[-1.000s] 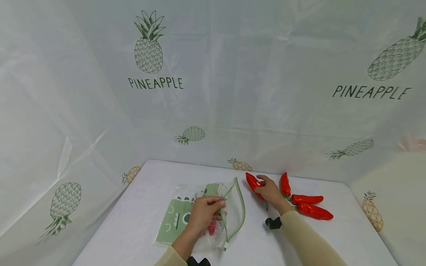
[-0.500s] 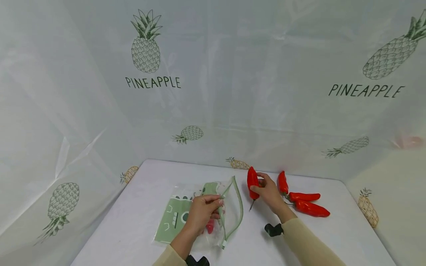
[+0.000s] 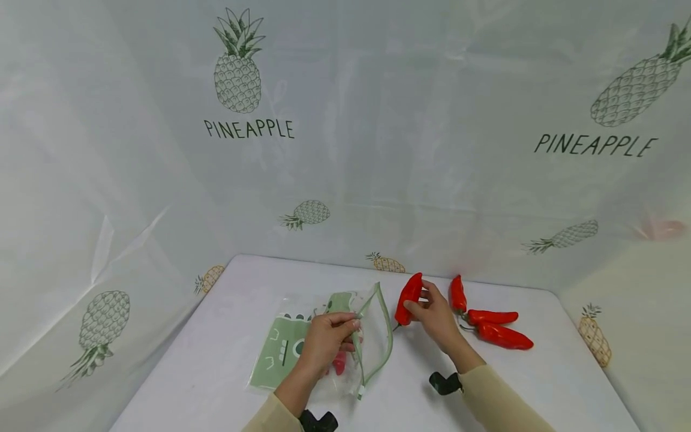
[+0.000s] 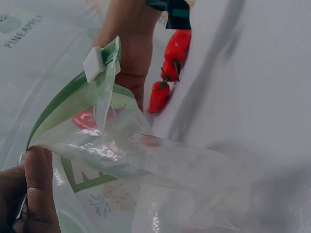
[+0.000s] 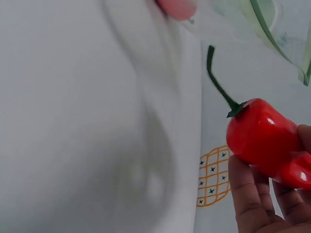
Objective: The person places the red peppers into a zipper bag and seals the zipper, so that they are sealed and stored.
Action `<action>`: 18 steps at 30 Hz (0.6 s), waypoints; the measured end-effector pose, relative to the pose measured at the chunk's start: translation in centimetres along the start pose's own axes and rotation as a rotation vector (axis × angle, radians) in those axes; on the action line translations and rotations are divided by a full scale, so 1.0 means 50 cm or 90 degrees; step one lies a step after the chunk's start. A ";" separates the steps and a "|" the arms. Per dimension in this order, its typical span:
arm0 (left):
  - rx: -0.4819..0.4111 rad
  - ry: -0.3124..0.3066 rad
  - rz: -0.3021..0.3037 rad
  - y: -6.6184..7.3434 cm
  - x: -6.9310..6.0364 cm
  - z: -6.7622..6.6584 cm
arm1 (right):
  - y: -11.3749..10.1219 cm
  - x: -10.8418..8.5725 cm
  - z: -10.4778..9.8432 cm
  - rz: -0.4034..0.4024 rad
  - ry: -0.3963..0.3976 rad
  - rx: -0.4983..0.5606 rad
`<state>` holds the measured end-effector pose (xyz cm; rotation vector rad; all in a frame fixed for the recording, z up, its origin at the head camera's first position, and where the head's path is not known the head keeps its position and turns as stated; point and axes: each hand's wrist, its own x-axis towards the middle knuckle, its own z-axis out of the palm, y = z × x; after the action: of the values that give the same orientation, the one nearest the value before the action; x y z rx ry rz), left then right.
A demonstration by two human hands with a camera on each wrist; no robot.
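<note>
A clear and green zip bag [image 3: 281,354] lies on the white table, its green-edged mouth spread toward the right. My left hand [image 3: 326,342] pinches that edge; in the left wrist view the thumb presses on the rim beside a white slider [image 4: 94,64]. Something red [image 3: 339,363] shows inside the bag. Just right of the mouth, my right hand [image 3: 436,315] holds a red pepper [image 3: 408,299] between thumb and fingers, its stem pointing down and left. The right wrist view shows the pepper's [image 5: 265,131] green stem end free of the fingers.
Three more red peppers lie right of my right hand: one upright in view [image 3: 457,294], one lying sideways [image 3: 492,317] and one below it [image 3: 504,336]. A pineapple-printed curtain [image 3: 378,150] hangs behind the table [image 3: 205,372]. Black devices are strapped on both wrists.
My right hand has lifted the pepper and turned it, so its stem swings from lower right to lower left, toward the bag. My left hand keeps its pinch on the bag edge.
</note>
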<state>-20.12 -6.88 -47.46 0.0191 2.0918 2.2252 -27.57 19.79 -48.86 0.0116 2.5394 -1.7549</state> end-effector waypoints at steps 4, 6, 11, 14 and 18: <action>-0.004 0.006 0.001 0.002 -0.002 -0.001 | -0.007 -0.013 0.008 -0.026 0.007 -0.012; -0.007 0.007 0.000 0.003 -0.002 -0.001 | -0.010 -0.019 0.012 -0.034 0.009 -0.012; 0.000 0.009 0.002 0.006 -0.003 -0.002 | -0.016 -0.034 0.022 -0.047 0.016 -0.026; 0.004 0.010 0.003 0.008 -0.004 -0.004 | -0.020 -0.040 0.025 -0.050 0.022 -0.043; -0.003 0.015 0.000 0.007 -0.003 -0.006 | -0.025 -0.046 0.027 -0.064 0.024 -0.070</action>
<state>-20.02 -7.22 -47.13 -0.0063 2.0983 2.2411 -25.26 18.12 -48.08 -0.0902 2.7045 -1.6603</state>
